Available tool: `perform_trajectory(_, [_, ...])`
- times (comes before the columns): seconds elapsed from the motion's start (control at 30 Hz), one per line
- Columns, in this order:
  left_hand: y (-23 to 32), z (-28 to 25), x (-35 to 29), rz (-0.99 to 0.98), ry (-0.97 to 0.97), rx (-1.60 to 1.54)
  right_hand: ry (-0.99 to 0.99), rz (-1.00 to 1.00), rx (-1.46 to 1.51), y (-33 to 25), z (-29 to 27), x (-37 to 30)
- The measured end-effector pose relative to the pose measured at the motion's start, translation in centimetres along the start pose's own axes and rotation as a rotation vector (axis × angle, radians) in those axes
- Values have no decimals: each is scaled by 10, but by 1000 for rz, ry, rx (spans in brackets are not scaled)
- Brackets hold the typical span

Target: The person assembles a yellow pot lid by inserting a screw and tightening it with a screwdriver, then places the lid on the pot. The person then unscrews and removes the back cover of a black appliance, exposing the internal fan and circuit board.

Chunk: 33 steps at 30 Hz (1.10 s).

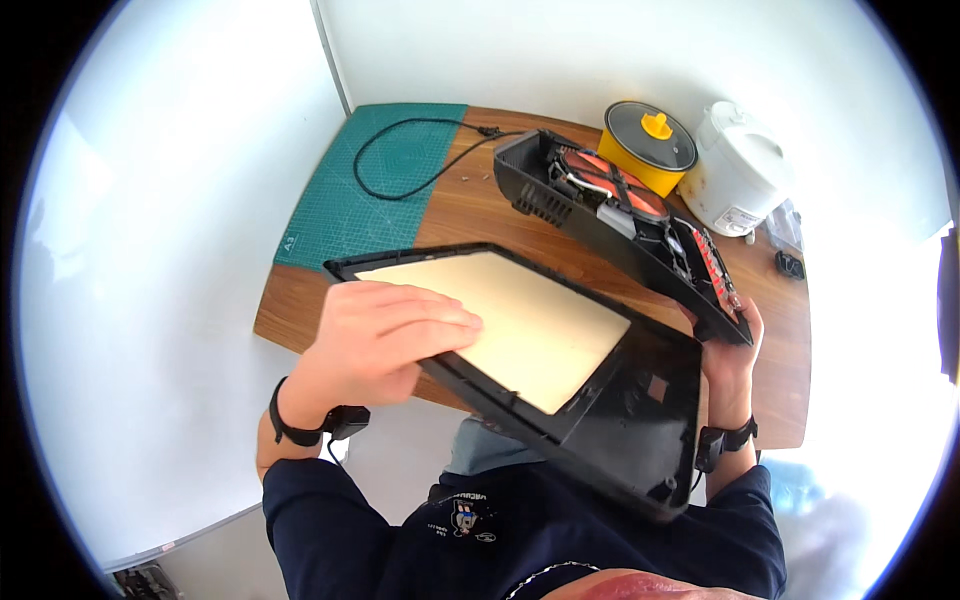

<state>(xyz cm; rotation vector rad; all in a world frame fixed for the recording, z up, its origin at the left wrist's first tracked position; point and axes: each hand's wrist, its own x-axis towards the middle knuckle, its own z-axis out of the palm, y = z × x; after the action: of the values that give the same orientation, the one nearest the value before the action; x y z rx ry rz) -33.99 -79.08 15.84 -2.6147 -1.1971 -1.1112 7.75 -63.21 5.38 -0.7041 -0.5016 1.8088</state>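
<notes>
My left hand (390, 335) is closed on the left edge of a black top panel (640, 440), fingers over its inner side. A cream-coloured sheet (530, 320) covers much of that side. The panel is tilted above the table's near edge, close to my body. With my right hand (735, 345) I grip the near right corner of the black base of an induction cooker (600, 225), which is tilted up. Inside it show a reddish round coil (610, 185), wires and a red-edged circuit board (715, 270). Panel and base are apart; my right fingers are partly hidden.
A green cutting mat (335, 200) lies at the left of the wooden table (465, 220), with a black power cord (358, 165) looped over it. Behind the base stand a yellow pot (635, 165) with a lid and a white rice cooker (735, 175). A small black object (790, 265) lies right.
</notes>
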Motion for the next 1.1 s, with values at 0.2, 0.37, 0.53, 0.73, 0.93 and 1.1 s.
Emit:
perform_trajectory(0.2, [20,-58,-2,-253,181,-263,-43,42,-18,-8,-2,-12])
perform_trajectory(0.37, [-10,-132,-11,-535,272,-454,-193,-47,-2,-13,31,-46])
perform_trajectory(0.53, [-9,-137,-5,-546,547,-763,-184,44,-30,-14,30,-81])
perform_trajectory(0.73, [-81,-131,-21,-748,707,-1026,-49,47,-82,-2,17,-62])
perform_trajectory(0.93, [-133,-145,-16,-900,848,-710,-48,51,-78,3,-5,-45])
perform_trajectory(1.1, [-156,-157,5,-931,801,-127,-69,78,-57,7,-28,-24])
